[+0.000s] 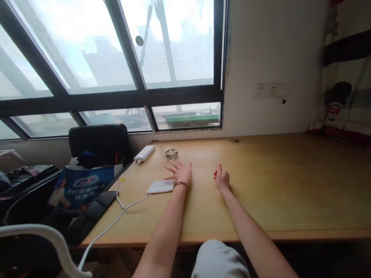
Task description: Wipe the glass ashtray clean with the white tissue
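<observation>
Left hand (179, 172) is released, its fingers spread, in the centre of the frame; right hand (222, 179), a little to the right, is clenched, and I cannot tell if it has something inside. From the left side, one sees a blue printed bag (84, 185), then a white power bank (144, 153) with its white cable (124, 208). On the desk (290, 185), left of centre, a flat white packet (160, 187) lies just beside the left wrist, below a coiled band (171, 154).
</observation>
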`<state>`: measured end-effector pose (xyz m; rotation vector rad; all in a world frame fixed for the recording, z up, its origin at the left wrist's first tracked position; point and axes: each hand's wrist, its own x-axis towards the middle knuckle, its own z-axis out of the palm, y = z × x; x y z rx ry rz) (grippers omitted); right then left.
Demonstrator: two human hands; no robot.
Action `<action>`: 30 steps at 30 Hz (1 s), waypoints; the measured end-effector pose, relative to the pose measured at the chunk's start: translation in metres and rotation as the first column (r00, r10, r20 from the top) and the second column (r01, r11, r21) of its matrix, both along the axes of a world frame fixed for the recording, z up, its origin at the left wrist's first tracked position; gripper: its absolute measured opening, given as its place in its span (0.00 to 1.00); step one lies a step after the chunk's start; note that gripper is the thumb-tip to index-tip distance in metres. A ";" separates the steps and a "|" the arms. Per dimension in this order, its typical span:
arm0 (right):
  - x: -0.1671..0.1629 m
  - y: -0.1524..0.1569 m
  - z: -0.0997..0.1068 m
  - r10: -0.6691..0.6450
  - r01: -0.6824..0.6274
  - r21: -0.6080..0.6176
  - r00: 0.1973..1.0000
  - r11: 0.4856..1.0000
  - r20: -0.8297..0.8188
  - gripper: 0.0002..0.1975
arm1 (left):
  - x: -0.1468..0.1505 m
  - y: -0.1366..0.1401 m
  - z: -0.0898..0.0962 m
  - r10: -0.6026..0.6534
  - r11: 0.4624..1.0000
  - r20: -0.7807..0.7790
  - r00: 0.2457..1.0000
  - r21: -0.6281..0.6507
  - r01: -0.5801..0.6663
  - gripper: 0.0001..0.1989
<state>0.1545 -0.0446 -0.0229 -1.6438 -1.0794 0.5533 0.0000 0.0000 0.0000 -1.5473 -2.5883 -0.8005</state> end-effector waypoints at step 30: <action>0.016 0.012 -0.007 -0.192 0.225 0.076 0.933 0.971 -0.303 0.23 | 0.056 -0.026 -0.021 -0.780 0.625 0.210 0.589 0.239 0.743 0.11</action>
